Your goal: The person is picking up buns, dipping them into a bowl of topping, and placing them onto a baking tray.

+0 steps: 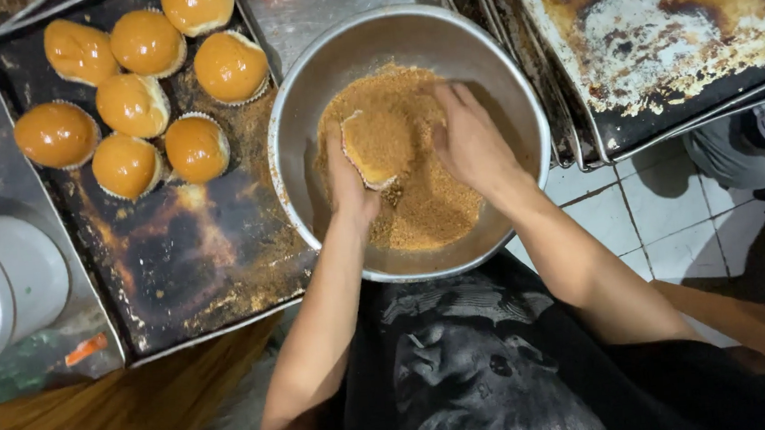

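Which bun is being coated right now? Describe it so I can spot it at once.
Find the big round metal bowl of brown crumbs in the middle. Inside it, the left hand holds one bun, with the right hand beside it. Unlike the shiny glazed buns on the dark tray to the left, it is dull and crumb-covered.

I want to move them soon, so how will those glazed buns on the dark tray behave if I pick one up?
The glazed buns look shiny, so probably sticky or slippery. Their puffed domes suggest they are soft, light and easily dented. They sit in paper cups on the tray, so they are unlikely to roll.
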